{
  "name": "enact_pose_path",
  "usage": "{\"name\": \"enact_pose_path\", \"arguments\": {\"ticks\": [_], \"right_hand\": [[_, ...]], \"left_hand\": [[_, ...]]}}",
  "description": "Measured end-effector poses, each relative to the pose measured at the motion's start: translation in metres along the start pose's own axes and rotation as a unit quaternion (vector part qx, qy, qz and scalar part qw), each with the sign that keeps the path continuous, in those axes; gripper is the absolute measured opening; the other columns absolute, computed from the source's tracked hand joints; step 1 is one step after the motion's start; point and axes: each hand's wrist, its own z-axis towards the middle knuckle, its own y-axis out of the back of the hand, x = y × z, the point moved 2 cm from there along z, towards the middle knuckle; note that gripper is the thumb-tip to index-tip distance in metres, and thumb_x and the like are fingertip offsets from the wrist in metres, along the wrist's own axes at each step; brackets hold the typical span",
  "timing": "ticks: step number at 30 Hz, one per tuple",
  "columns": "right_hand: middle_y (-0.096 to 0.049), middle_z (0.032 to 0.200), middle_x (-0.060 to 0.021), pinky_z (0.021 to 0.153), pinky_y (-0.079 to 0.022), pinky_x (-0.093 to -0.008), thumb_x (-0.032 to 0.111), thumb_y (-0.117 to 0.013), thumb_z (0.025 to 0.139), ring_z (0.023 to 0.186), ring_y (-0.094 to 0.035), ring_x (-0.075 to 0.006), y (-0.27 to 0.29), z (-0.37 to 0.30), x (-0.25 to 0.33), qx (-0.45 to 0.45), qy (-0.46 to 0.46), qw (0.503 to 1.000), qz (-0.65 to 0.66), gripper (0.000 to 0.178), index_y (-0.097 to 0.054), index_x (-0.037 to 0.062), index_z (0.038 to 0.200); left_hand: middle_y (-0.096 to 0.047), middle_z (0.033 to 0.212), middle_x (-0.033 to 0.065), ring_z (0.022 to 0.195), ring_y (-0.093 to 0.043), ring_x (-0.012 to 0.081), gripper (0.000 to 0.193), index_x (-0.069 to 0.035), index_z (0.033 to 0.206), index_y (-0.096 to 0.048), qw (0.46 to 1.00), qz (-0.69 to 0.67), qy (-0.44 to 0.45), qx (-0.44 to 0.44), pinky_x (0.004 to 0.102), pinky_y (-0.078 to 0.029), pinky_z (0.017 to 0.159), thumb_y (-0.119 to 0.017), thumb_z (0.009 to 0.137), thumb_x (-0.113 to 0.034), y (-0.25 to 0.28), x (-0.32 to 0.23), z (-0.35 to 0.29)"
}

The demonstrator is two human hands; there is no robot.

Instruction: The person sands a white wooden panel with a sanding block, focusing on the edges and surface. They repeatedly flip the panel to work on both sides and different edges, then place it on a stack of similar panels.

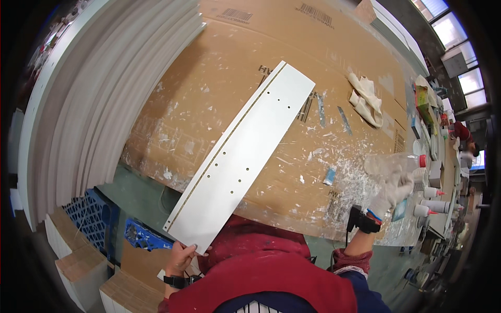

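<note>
A long white board [245,146] with drilled holes and a groove along one edge lies slantwise over the cardboard-covered table [167,125], its near end jutting past the table edge. My bare left hand [182,257] grips that near corner, thumb on top. My right hand [391,194], in a whitish glove, is at the table's right side with its fingers curled. Just beyond it stands a clear plastic bottle [389,165] with a red cap, partly overlapped by the glove. Whether the fingers touch the bottle or hold something small does not show.
At left stands a row of white panels [115,94]. A crumpled cloth [366,99], two thin metal strips [344,120] and a small blue piece [330,176] lie on the table. White squeeze bottles [424,210] line the right edge. Blue crates [90,219] sit below left. Another person [463,134] is far right.
</note>
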Motion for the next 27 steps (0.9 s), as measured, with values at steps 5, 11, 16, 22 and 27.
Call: {"name": "enact_pose_path", "arguments": {"ticks": [5, 11, 16, 22, 27], "right_hand": [[-0.047, 0.103, -0.0099, 0.082, -0.04, -0.0347, 0.033, -0.079, 0.069, 0.094, -0.048, -0.021, 0.015, 0.029, -0.015, -0.02, -0.112, 0.976, -0.184, 0.062, -0.044, 0.0014, 0.11], [-0.046, 0.125, -0.0138, 0.098, -0.036, -0.0384, 0.014, -0.078, 0.07, 0.117, -0.042, -0.0244, -0.043, 0.03, -0.014, 0.095, 0.02, 0.992, 0.084, 0.077, -0.032, 0.0018, 0.131], [-0.044, 0.129, -0.0097, 0.102, -0.036, -0.0359, -0.004, -0.074, 0.065, 0.123, -0.041, -0.0219, -0.099, 0.022, 0.031, 0.389, 0.015, 0.899, 0.199, 0.08, -0.034, 0.0037, 0.133], [-0.058, 0.097, -0.0065, 0.078, -0.045, -0.0391, 0.01, -0.063, 0.073, 0.093, -0.057, -0.023, -0.131, -0.034, 0.125, 0.435, 0.459, 0.768, -0.101, 0.055, -0.044, 0.0106, 0.124], [-0.056, 0.092, -0.005, 0.074, -0.044, -0.0359, 0.009, -0.057, 0.073, 0.085, -0.056, -0.0223, -0.149, -0.053, 0.158, 0.455, 0.544, 0.682, -0.179, 0.051, -0.047, 0.0128, 0.123]], "left_hand": [[-0.06, 0.1, 0.0255, 0.077, -0.066, 0.0364, 0.045, 0.013, 0.119, -0.038, 0.999, 0.003, -0.031, -0.019, 0.0381, -0.059, 0.058, -0.056, 0.083, -0.008, -0.002, 0.002, 0.01], [-0.061, 0.1, 0.0233, 0.076, -0.066, 0.0335, 0.047, 0.012, 0.119, -0.041, 0.998, -0.005, -0.048, -0.027, 0.035, -0.058, 0.059, -0.06, 0.083, -0.011, -0.008, 0.0, 0.007], [-0.061, 0.099, 0.023, 0.075, -0.066, 0.033, 0.047, 0.012, 0.118, -0.042, 0.997, -0.005, -0.066, -0.032, 0.0347, -0.058, 0.059, -0.061, 0.083, -0.012, -0.009, -0.001, 0.006], [-0.061, 0.098, 0.0217, 0.072, -0.066, 0.032, 0.047, 0.012, 0.118, -0.041, 0.996, -0.012, -0.08, -0.046, 0.036, -0.058, 0.061, -0.061, 0.082, -0.009, -0.004, -0.001, 0.003], [-0.061, 0.1, 0.0196, 0.079, -0.066, 0.0292, 0.047, 0.01, 0.119, -0.042, 0.996, -0.007, -0.079, -0.032, 0.0413, -0.058, 0.068, -0.062, 0.081, -0.01, 0.005, -0.001, 0.002]]}}
